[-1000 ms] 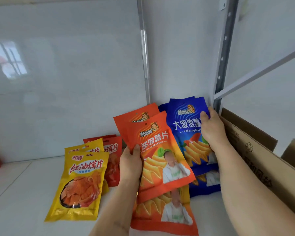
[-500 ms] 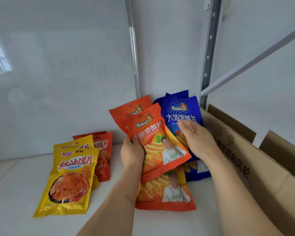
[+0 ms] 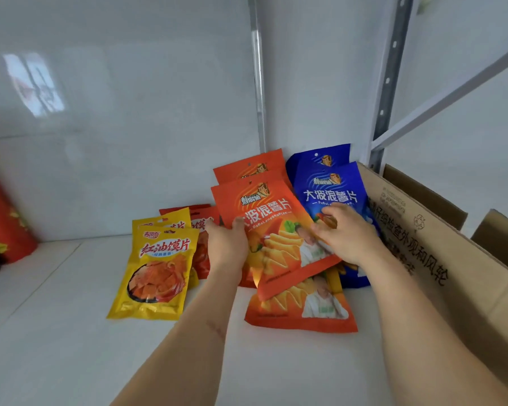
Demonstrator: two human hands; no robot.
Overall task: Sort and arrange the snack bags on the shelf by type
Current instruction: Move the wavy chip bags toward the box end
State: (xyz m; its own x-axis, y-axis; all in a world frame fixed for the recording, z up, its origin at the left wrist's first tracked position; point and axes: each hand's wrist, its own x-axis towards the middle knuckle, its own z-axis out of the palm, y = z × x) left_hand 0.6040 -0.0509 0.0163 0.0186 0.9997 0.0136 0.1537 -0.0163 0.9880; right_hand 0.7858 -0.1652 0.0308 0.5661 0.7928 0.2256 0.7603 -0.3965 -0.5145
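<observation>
On the white shelf (image 3: 56,332), my left hand (image 3: 228,247) grips the left edge of an orange chip bag (image 3: 273,218), thumb on its front. My right hand (image 3: 346,235) holds the same bag's right edge, fingers curled over it, in front of two blue chip bags (image 3: 332,183) that lean on the back wall. Another orange bag (image 3: 302,309) lies flat beneath, and a third (image 3: 247,165) stands behind. To the left lie two yellow snack bags (image 3: 156,271), overlapping, with red bags (image 3: 201,227) behind them.
An open cardboard box (image 3: 440,253) stands along the right side, close to my right forearm. A metal shelf upright (image 3: 384,92) rises behind it. A red package (image 3: 3,221) sits at the far left edge.
My right hand came off the blue bags and moved left onto the orange bag's right edge. The view shifted right, so the bags appear further left.
</observation>
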